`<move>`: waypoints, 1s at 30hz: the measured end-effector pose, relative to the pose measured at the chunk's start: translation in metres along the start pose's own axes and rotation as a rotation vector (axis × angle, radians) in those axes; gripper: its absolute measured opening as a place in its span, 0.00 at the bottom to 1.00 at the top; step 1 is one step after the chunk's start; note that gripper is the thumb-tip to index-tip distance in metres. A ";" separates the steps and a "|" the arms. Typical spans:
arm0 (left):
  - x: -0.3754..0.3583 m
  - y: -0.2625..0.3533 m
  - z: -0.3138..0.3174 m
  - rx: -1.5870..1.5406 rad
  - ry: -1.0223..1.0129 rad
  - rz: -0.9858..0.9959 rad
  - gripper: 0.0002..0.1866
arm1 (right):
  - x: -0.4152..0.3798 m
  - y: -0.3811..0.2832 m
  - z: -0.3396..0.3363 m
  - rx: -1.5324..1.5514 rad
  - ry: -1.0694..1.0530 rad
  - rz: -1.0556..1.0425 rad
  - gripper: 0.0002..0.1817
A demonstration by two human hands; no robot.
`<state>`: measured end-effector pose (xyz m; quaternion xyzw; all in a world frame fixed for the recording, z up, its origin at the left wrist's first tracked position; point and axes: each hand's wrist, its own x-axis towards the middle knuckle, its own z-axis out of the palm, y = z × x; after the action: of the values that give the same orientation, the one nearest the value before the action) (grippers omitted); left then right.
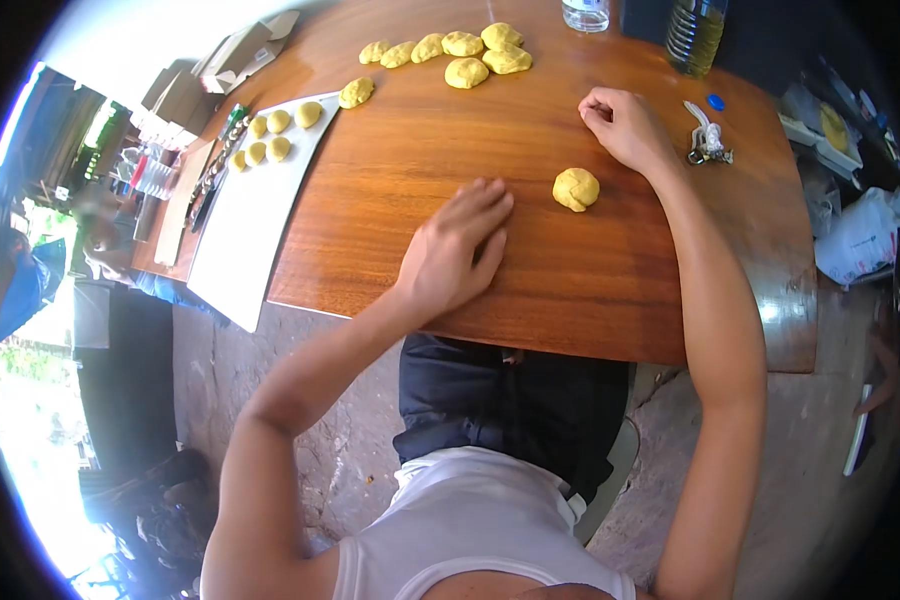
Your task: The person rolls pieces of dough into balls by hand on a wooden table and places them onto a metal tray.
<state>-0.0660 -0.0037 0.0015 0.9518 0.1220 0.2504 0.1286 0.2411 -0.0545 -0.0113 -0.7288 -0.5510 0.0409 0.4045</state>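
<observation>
My left hand lies palm down near the table's front edge, fingers stretched out and thumb apart. Whatever may be under its palm is hidden. Farther right, my right hand rests on the wood with its fingers curled closed; their inside cannot be seen. Between the hands and nearer to me sits a yellow dough ball with creases on top, touched by neither. Several rougher yellow dough lumps are grouped at the back, and one dough lump lies apart to their left.
On the left, a white board carries several smooth dough balls. Cardboard boxes stand behind it. A bottle of yellowish liquid, a clear bottle, a blue cap and keys are at the back right.
</observation>
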 end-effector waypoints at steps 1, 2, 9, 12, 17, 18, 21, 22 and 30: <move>-0.013 0.003 -0.008 -0.003 -0.004 0.001 0.20 | 0.001 0.000 -0.001 0.000 0.000 0.005 0.08; -0.027 0.004 -0.019 -0.019 -0.051 0.002 0.20 | 0.001 -0.002 -0.002 -0.007 -0.006 0.007 0.08; -0.012 -0.051 -0.024 0.021 -0.024 -0.169 0.20 | 0.002 0.001 0.000 -0.010 0.007 -0.023 0.08; 0.021 -0.044 0.003 0.010 0.021 -0.118 0.21 | 0.002 -0.002 -0.001 -0.004 0.000 -0.016 0.08; -0.001 -0.008 -0.007 -0.113 -0.057 0.012 0.22 | -0.005 -0.009 -0.004 -0.016 0.027 -0.012 0.08; -0.019 0.000 -0.017 -0.116 -0.057 0.017 0.22 | -0.006 -0.009 -0.005 -0.011 0.018 0.004 0.08; -0.051 -0.003 -0.039 -0.099 -0.114 -0.086 0.21 | -0.001 -0.003 -0.003 -0.040 -0.024 0.016 0.09; -0.055 -0.012 -0.043 -0.064 -0.081 -0.129 0.20 | -0.001 -0.001 -0.002 -0.035 -0.029 0.023 0.09; 0.027 -0.049 0.005 -0.028 0.104 -0.210 0.20 | -0.001 -0.004 -0.001 -0.044 0.016 -0.006 0.08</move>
<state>-0.0484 0.0492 -0.0057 0.9176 0.2243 0.2861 0.1608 0.2383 -0.0555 -0.0081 -0.7363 -0.5504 0.0216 0.3930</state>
